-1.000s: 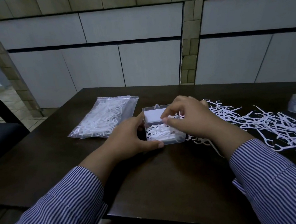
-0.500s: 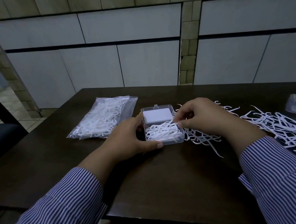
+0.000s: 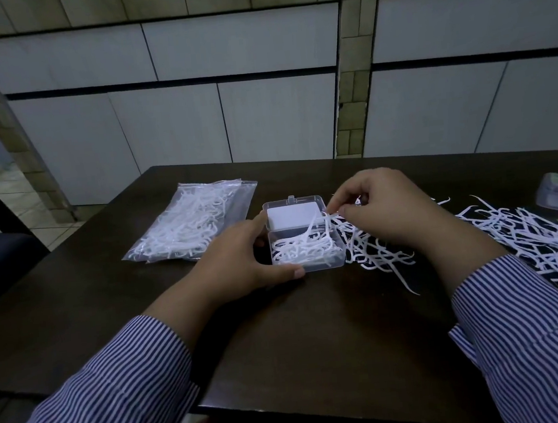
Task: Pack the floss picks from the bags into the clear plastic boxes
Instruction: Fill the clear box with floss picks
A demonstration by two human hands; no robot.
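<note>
I see my left hand [image 3: 241, 259] gripping the open clear box [image 3: 306, 242], partly filled with floss picks, while my right hand [image 3: 383, 208] pinches a few at its rim; a loose pile [image 3: 529, 238] on the worktop [image 3: 317, 337] and a full bag [image 3: 194, 226] remain.

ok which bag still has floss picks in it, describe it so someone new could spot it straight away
On the dark table, look to the left of the open clear box that the left hand holds. The bag of floss picks lies flat there, a clear plastic bag full of white picks. Unlike the loose picks spread on the right, these are all still enclosed in plastic.
</note>
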